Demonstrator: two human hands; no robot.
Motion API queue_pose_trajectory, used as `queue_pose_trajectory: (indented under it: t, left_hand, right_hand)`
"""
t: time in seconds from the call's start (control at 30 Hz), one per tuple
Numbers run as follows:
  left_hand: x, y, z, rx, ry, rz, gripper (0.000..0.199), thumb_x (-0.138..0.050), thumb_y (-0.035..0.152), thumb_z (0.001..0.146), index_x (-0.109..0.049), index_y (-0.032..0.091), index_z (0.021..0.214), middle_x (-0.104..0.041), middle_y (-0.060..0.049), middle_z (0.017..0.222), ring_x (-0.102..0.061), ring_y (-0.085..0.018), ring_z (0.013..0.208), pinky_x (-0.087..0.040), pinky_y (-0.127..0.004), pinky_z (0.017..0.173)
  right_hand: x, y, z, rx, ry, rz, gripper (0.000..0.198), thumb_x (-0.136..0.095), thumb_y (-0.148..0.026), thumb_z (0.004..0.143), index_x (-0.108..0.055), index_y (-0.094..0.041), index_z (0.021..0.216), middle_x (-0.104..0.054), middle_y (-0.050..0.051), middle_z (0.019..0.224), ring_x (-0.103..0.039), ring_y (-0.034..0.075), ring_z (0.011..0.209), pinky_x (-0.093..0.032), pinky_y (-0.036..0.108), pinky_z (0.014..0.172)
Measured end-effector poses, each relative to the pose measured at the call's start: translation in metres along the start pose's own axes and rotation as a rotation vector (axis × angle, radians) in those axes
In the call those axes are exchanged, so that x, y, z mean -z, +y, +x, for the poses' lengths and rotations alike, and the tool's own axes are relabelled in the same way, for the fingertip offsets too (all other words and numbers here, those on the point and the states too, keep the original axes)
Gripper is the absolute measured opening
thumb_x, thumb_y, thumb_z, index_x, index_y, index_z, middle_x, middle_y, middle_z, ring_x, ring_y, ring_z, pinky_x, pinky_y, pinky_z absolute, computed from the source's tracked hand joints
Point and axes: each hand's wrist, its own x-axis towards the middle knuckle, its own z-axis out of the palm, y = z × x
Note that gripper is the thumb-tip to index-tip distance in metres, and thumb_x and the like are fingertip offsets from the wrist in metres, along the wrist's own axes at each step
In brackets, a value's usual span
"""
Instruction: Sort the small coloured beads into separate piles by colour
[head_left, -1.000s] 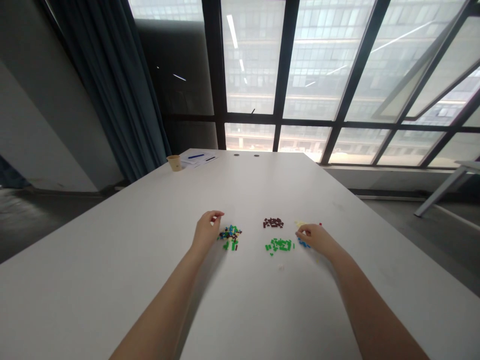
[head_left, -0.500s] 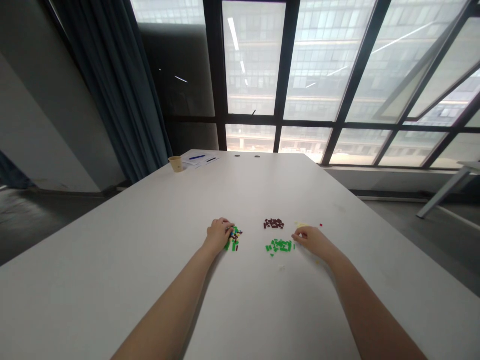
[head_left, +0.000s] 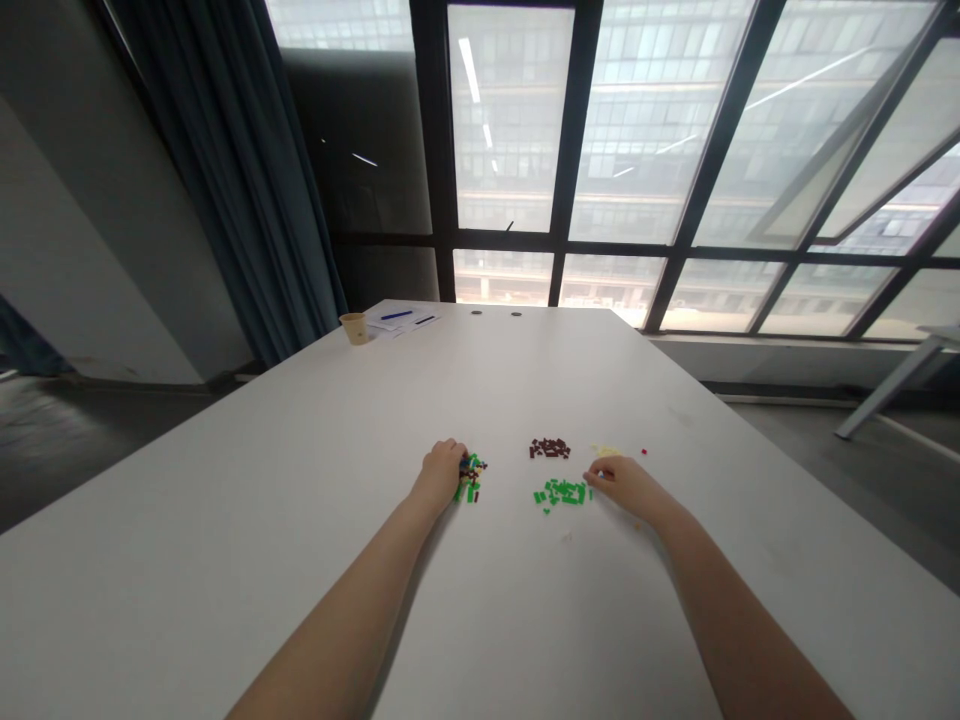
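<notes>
My left hand (head_left: 442,472) rests at the left side of a mixed pile of small toy bricks (head_left: 472,474) in green, brown, yellow and blue. Its fingers curl down together over the bricks; the fingertips are hidden. Just right of the green brick pile (head_left: 564,492), my right hand (head_left: 613,474) is closed in a pinch near the tabletop. Whatever may be between its thumb and finger is too small to make out. Dark brown bricks (head_left: 550,448) form a group behind the green ones. Pale yellow bricks (head_left: 607,452) lie just beyond my right hand.
A single red brick (head_left: 643,451) lies to the right of the yellow ones. Some white or clear bits (head_left: 567,537) sit nearer me on the white table (head_left: 480,390). At the far left end stand a paper cup (head_left: 354,328) and papers with pens (head_left: 405,319).
The left fingers have curled further down at the mixed pile, and its bricks have shifted a little. My right hand stays in its pinch at nearly the same spot.
</notes>
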Motion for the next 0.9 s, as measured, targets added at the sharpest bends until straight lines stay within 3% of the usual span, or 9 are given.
queue_pose_trajectory:
  t: [0.23,0.4,0.57,0.7,0.9]
  left_hand:
    - [-0.003,-0.005,-0.001,-0.081,0.121,-0.181,0.027,-0.043,0.000,0.061,-0.059,0.014,0.076,-0.056,-0.010,0.084,-0.051,-0.019,0.077,-0.039,-0.032,0.073]
    - [-0.004,-0.006,-0.001,-0.063,0.184,-0.372,0.030,-0.041,0.000,0.060,-0.059,0.017,0.077,-0.056,-0.008,0.084,-0.051,-0.018,0.077,-0.040,-0.033,0.075]
    - [-0.003,0.001,-0.001,0.076,0.223,-0.663,0.020,-0.042,0.007,0.067,-0.057,0.019,0.073,-0.060,-0.006,0.080,-0.055,-0.018,0.077,-0.041,-0.035,0.076]
    - [0.002,0.009,-0.001,0.192,0.170,-0.985,0.013,-0.053,0.014,0.066,-0.055,0.018,0.078,-0.062,-0.004,0.077,-0.058,-0.017,0.075,-0.045,-0.033,0.072]
    - [0.006,0.022,-0.002,0.380,0.088,-1.335,0.019,-0.062,0.016,0.065,-0.052,0.016,0.081,-0.062,-0.002,0.074,-0.059,-0.011,0.067,-0.048,-0.026,0.067]
  right_hand:
    - [-0.001,0.003,0.000,-0.002,-0.014,-0.002,0.031,-0.043,-0.036,0.075,-0.063,-0.014,0.067,-0.059,0.004,0.061,-0.047,0.013,0.055,-0.032,0.024,0.053]
    - [-0.001,0.003,0.000,-0.001,-0.016,0.008,0.031,-0.043,-0.036,0.075,-0.063,-0.015,0.066,-0.058,0.003,0.060,-0.046,0.013,0.055,-0.032,0.024,0.053]
    - [0.000,0.001,-0.001,-0.008,-0.015,0.014,0.030,-0.043,-0.036,0.074,-0.063,-0.015,0.066,-0.057,0.003,0.059,-0.045,0.012,0.053,-0.031,0.023,0.052]
    - [-0.001,0.002,-0.001,-0.007,-0.009,0.017,0.031,-0.043,-0.037,0.075,-0.063,-0.015,0.067,-0.056,0.002,0.059,-0.045,0.012,0.054,-0.031,0.024,0.052]
    - [0.000,0.002,-0.001,0.011,-0.009,0.019,0.032,-0.043,-0.038,0.075,-0.063,-0.015,0.067,-0.057,0.003,0.060,-0.045,0.013,0.055,-0.032,0.024,0.053]
